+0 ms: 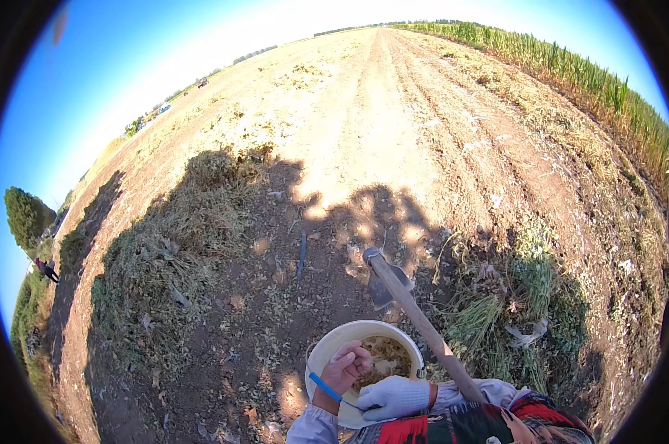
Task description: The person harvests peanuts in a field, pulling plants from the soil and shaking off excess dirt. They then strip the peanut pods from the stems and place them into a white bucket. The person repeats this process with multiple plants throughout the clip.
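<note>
Low in the head view a white plastic bucket (413, 339) stands on the soil with small brownish pieces (387, 355) inside. My bare left hand (348, 366) is over its left part, fingers curled; whether they hold anything cannot be told. A blue band (324, 387) crosses that wrist. My right hand (396, 397), in a white knitted glove, rests near the bucket's front rim, its fingertips by a thin dark strand that runs to the blue band. A hoe's wooden handle (417, 317) leans across my right forearm, its metal blade (381, 291) beyond the bucket.
A heap of dry plants (162, 277) lies at left, and pulled green plants (484, 322) with plastic scraps lie at right. Furrowed soil (390, 83) stretches ahead beside a maize field (578, 66). A person (47, 270) stands far off at left.
</note>
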Motion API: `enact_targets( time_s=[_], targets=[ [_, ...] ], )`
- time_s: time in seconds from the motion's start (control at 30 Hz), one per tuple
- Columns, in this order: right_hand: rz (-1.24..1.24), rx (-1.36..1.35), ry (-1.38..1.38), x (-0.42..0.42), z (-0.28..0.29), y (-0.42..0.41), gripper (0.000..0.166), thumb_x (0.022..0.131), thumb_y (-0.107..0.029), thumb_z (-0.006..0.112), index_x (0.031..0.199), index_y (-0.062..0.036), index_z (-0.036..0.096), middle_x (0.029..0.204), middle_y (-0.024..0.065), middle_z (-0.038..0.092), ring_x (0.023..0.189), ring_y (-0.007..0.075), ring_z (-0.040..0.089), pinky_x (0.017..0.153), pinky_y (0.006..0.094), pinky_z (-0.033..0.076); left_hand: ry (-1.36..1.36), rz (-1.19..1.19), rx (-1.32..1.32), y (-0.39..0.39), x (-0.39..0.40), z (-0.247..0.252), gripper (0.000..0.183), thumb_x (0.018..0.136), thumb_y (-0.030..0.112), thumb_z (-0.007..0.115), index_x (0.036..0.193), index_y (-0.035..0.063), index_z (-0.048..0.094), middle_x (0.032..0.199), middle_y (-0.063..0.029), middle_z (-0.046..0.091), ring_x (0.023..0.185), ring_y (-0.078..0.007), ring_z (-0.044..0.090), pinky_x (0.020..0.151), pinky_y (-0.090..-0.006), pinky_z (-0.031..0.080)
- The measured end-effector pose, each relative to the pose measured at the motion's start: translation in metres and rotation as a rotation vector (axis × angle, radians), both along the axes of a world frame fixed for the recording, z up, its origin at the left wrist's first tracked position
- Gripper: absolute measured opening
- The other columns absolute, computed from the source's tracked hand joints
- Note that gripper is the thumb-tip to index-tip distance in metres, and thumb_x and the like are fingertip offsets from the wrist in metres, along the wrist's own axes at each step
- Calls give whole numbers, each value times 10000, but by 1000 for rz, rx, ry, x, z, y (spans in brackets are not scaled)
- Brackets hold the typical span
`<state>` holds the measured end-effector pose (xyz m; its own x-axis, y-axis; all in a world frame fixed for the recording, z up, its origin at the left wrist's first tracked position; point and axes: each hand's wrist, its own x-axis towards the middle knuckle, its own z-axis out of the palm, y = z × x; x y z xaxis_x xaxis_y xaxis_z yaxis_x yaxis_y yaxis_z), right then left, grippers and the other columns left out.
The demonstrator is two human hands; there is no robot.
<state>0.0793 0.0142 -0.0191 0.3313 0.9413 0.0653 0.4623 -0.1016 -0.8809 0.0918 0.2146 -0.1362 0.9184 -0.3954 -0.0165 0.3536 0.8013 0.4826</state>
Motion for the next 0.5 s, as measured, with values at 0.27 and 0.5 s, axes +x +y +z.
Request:
enact_targets(
  time_s=[0.27,0.5],
  targets=[
    [188,103,-183,-10,-48,18,248,917,-231,496,1113,-117,598,982,110,626,850,310,633,721,379,513,-250,131,-119,-15,122,101,138,940,144,555,1023,34,567,707,-37,495,584,-149,496,531,-276,431],
    [-204,-4,64,18,21,-41,247,920,-278,579,1063,-77,592,853,86,616,781,231,627,686,332,499,-557,69,615,-74,62,168,148,920,101,580,1042,16,588,899,-96,623,784,-185,641,672,-283,532]
  ],
)
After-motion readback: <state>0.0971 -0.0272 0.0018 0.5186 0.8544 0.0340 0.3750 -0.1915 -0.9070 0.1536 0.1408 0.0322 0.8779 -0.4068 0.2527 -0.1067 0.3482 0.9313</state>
